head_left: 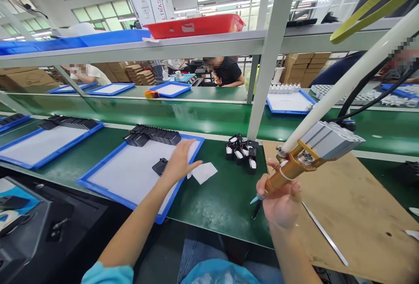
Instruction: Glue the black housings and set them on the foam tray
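My left hand (178,162) reaches over the blue-rimmed tray (131,204), its thumb and fingers apart with nothing in them. Just left of it, a small black part (159,166) lies on the tray's white lining. White paper (204,172) sits by my left thumb, on the bench beside the tray. My right hand (281,205) has its fingers round a gold-coloured cylindrical tool (282,178), which slants up to a grey finned block (330,139). A pale blue pointed tip (257,199) shows below the fingers, above a dark, thin object (257,210).
Black parts (152,135) line the tray's far edge. A cluster of black-and-white parts (241,151) stands right of it. A metal strip (325,234) lies on the brown board (360,205). A white pole (343,79) and shelf post (271,57) rise ahead. People sit beyond.
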### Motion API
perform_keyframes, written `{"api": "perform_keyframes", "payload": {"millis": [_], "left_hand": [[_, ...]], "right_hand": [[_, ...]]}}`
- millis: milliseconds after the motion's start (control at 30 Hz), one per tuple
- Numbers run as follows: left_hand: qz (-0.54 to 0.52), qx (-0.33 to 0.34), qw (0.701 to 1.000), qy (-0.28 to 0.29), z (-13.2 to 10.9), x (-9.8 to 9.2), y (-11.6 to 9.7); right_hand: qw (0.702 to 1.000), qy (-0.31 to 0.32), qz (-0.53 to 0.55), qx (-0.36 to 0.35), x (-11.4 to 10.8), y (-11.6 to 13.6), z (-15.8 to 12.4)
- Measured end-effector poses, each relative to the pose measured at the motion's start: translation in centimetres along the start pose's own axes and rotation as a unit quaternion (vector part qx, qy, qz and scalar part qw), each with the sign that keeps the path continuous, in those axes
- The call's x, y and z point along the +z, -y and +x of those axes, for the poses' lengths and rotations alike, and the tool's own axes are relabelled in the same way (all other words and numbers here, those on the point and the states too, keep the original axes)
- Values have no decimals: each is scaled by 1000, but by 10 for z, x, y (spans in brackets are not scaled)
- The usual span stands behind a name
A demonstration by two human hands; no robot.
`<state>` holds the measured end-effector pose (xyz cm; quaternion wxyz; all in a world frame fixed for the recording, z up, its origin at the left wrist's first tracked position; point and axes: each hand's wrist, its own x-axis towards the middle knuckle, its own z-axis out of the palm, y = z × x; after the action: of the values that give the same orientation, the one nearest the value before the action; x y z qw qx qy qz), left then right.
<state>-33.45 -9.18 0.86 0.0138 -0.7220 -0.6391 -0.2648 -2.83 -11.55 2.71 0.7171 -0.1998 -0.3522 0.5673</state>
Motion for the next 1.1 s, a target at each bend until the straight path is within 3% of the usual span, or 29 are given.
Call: {"api": "perform_keyframes", "payload": {"millis": [100, 200, 267, 400, 567, 733, 933, 1100], "left_hand": [[-156, -16, 973, 170, 46, 43, -36], [-194, -15, 959, 206, 79, 80, -54], [-198, -20, 959, 202, 88, 90, -58], [-185, -46, 962, 197, 72, 78, -58], [-204, -35, 952, 225, 5, 43, -69], [-253, -3, 923, 289, -51, 30, -83], [-305, 47, 896, 320, -57, 31, -91], [-292, -8, 917, 271, -66, 26, -95]], "right_hand": [[1000, 8, -8, 0, 1, 1, -2], [1000, 10, -20, 3, 1, 3, -5], [1000, 10, -24, 3, -1, 4, -6], [1000, 11, -18, 0, -3, 6, -5], [1000, 12, -2, 13, -4, 6, -5], [1000, 18, -3, 15, -2, 6, -6], [1000, 14, -10, 7, 2, 6, -6], [1000, 25, -10, 4, 5, 5, -7]]}}
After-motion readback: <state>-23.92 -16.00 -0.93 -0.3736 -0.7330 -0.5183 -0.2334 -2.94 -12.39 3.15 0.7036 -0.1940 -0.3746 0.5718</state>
